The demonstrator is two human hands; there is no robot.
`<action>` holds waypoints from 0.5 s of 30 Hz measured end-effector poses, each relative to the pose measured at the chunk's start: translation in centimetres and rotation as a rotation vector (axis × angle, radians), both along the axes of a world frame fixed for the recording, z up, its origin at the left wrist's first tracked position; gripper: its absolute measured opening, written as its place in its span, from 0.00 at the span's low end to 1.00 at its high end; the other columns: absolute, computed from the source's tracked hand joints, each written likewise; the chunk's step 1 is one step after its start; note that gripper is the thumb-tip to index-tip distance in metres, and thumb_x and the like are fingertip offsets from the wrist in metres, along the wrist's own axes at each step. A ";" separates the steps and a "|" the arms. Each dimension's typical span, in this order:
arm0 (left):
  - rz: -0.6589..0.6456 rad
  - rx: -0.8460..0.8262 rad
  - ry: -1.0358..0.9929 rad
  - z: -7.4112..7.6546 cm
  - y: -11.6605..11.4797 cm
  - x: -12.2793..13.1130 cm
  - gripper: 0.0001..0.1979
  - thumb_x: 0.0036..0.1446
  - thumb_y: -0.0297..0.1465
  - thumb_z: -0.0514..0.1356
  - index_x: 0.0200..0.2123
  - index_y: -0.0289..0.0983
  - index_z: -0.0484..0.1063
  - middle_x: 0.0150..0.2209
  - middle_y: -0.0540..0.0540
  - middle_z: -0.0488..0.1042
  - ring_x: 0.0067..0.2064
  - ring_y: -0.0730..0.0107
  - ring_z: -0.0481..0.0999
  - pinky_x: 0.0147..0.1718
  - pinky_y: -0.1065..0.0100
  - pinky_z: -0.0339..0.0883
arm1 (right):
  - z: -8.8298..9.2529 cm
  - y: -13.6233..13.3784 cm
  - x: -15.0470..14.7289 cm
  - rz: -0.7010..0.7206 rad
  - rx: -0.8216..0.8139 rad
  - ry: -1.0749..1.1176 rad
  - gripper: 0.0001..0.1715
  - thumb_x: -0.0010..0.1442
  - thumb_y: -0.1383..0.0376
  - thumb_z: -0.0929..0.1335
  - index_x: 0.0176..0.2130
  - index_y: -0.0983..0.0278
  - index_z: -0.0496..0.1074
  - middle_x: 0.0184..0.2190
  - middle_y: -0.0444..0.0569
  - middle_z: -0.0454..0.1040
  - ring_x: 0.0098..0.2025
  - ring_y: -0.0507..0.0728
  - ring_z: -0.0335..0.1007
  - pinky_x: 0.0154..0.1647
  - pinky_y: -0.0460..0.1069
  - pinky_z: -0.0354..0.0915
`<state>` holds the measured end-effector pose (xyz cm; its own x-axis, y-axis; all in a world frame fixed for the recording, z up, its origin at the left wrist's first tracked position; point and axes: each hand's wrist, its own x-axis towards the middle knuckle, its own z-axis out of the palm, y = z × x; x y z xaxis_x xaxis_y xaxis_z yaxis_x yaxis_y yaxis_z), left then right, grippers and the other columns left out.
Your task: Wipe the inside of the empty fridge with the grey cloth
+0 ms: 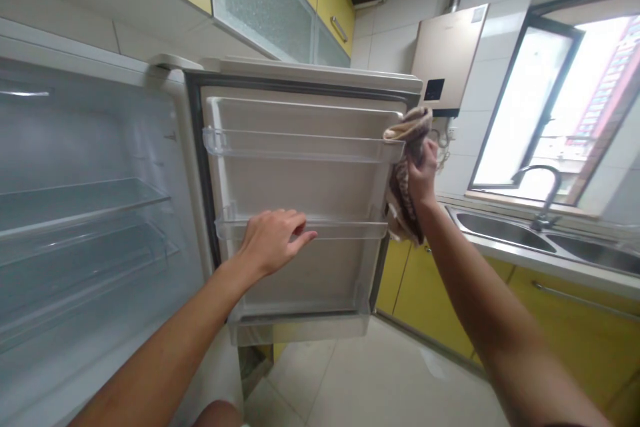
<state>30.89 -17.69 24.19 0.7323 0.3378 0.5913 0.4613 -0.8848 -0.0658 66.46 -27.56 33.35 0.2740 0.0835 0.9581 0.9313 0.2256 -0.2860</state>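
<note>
A white refrigerator door (300,187) stands wide open, with clear plastic door bins on its inner side. In my right hand (424,177) is a brown and beige patterned cloth (407,193), bunched in closed fingers at the door's outer edge, by the end of the upper door bin (305,145). The cloth hangs down along that edge. My left hand (274,240) is in front of the middle door bin (350,230), fingers loosely bent and thumb apart from them, with nothing seen in it. Whether it touches the bin's rim I cannot tell.
Glass shelves (80,207) show in the fridge compartment at left. Yellow cabinets (340,7) hang above the door. On the right are a double sink (505,230) with a faucet (550,190), a water heater (447,57) and an open window (530,100). Pale floor tiles (350,380) lie below.
</note>
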 end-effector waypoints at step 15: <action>0.025 -0.018 -0.064 -0.2 -0.6 0.8 0.17 0.71 0.47 0.60 0.36 0.42 0.75 0.38 0.48 0.81 0.43 0.58 0.80 0.41 0.59 0.63 | 2.6 1.4 0.8 0.000 0.061 -0.016 0.19 0.66 0.47 0.65 0.36 0.59 0.72 0.45 0.59 0.69 0.58 0.69 0.58 0.64 0.68 0.57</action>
<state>31.71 -18.28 24.04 0.6846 0.3664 0.6302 0.4857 -0.8739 -0.0196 67.21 -26.18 35.91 0.2586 0.0245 0.9657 0.9356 0.2422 -0.2567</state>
